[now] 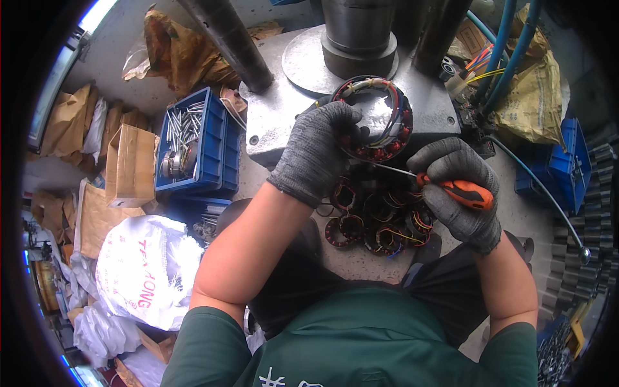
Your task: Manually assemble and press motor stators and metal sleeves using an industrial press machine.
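Note:
A ring-shaped motor stator [401, 122], wound with red coils and trailing coloured wires, is held up by my left hand [317, 143]. The gloved fingers wrap over its left rim, and its far side is close to the press's metal base. My right hand [461, 187], also in a grey glove, grips a screwdriver [469, 193] by its orange and black handle. The thin shaft points left, and its tip reaches the stator's lower rim; whether it touches cannot be made out. More stators [351, 226] lie in a heap on the floor below.
Ahead is a press with a thick ram [358, 39] above its metal base [271, 129], flanked by dark columns [235, 45]. To the left stand a blue crate [216, 148] of metal shafts, a cardboard box [131, 164] and a white sack [145, 271]. Stacked metal parts [574, 238] and a blue bin [567, 168] are at right.

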Available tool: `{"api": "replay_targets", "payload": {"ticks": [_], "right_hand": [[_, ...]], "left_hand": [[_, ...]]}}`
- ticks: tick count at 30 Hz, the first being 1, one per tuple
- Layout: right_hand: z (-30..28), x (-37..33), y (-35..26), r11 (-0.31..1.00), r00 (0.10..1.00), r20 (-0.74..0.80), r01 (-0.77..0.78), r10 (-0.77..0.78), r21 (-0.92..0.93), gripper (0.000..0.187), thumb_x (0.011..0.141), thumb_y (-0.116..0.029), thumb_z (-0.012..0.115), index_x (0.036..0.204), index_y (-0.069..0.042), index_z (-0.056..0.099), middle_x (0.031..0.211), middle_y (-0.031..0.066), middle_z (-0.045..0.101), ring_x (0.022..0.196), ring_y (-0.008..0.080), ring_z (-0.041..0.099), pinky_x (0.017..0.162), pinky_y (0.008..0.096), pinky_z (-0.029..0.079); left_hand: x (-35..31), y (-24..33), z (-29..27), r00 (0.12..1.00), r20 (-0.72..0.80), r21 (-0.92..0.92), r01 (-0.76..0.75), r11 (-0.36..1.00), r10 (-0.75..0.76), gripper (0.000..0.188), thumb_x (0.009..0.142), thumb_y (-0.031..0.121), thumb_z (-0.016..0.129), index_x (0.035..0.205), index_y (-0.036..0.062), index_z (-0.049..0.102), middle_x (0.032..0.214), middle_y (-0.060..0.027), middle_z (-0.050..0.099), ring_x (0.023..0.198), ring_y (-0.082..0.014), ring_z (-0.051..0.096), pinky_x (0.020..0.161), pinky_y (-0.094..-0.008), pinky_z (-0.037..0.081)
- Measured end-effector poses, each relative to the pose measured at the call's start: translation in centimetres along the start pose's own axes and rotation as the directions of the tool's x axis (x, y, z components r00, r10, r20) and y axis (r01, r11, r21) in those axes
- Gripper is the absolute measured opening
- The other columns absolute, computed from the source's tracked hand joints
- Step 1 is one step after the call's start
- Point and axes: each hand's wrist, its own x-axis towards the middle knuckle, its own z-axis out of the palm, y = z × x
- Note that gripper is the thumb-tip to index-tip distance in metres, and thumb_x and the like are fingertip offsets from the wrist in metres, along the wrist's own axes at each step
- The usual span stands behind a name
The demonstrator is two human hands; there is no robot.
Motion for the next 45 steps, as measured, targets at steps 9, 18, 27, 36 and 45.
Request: {"api": "replay_targets", "payload": {"ticks": [9, 18, 27, 36, 45], "right_hand": [[-1.6, -0.5, 0.6, 0.987, 0.989, 0.042, -0.146, 0.143, 0.075, 0.019, 0.081, 0.001, 0.073, 0.097, -0.004, 0.063, 0.103, 0.0129, 0.069, 0.096, 0.0189, 0.068, 0.087, 0.0335, 0.056], [0.0, 0.1, 0.1, 0.963, 0.984, -0.049, -0.154, 0.169, 0.223, 0.020, 0.081, 0.001, 0.073, 0.099, -0.004, 0.064, 0.106, 0.0135, 0.069, 0.099, 0.0190, 0.067, 0.090, 0.0335, 0.055], [-1.1, -0.1, 0.6, 0.979, 0.979, -0.100, -0.167, 0.179, 0.118, 0.014, 0.082, -0.006, 0.071, 0.092, -0.003, 0.062, 0.094, 0.0114, 0.068, 0.090, 0.0171, 0.065, 0.083, 0.0329, 0.053], [-1.6, 0.9, 2.2, 0.817, 0.809, -0.118, -0.571, 0.576, 0.075, 0.014, 0.088, -0.010, 0.075, 0.097, -0.003, 0.067, 0.087, 0.0022, 0.067, 0.075, 0.0076, 0.063, 0.071, 0.0245, 0.053], [-6.0, 2.2, 6.4, 0.747, 0.750, -0.111, -0.610, 0.652, 0.266, 0.024, 0.086, -0.019, 0.078, 0.103, -0.004, 0.070, 0.086, 0.0028, 0.068, 0.075, 0.0104, 0.065, 0.069, 0.0255, 0.054]], "left_hand": [[0.6, -0.4, -0.3, 0.998, 0.053, -0.019, -0.039, 0.999, 0.040, 0.018, 0.082, 0.001, 0.062, 0.100, 0.0012, 0.060, 0.080, -0.0064, 0.058, 0.068, -0.0192, 0.061, 0.073, -0.0347, 0.058], [0.1, -0.1, 0.1, 0.999, 0.037, 0.005, -0.023, 1.000, 0.022, 0.021, 0.082, 0.000, 0.062, 0.103, 0.0008, 0.059, 0.080, -0.0066, 0.058, 0.069, -0.0187, 0.061, 0.073, -0.0339, 0.057], [-0.2, 0.0, 0.2, 0.996, 0.067, -0.002, -0.054, 0.999, 0.054, 0.023, 0.081, -0.001, 0.061, 0.104, 0.0003, 0.059, 0.083, -0.0064, 0.058, 0.071, -0.0176, 0.061, 0.075, -0.0338, 0.058], [1.0, 0.3, -1.6, 0.995, 0.099, -0.116, 0.021, 0.993, -0.009, 0.012, 0.080, 0.005, 0.066, 0.090, 0.0000, 0.060, 0.071, -0.0086, 0.058, 0.072, -0.0252, 0.064, 0.085, -0.0449, 0.058], [0.9, 1.3, -1.4, 0.999, 0.036, -0.083, -0.001, 0.997, 0.004, 0.016, 0.078, 0.006, 0.067, 0.092, 0.0004, 0.061, 0.068, -0.0093, 0.058, 0.071, -0.0265, 0.063, 0.086, -0.0481, 0.057]]}}
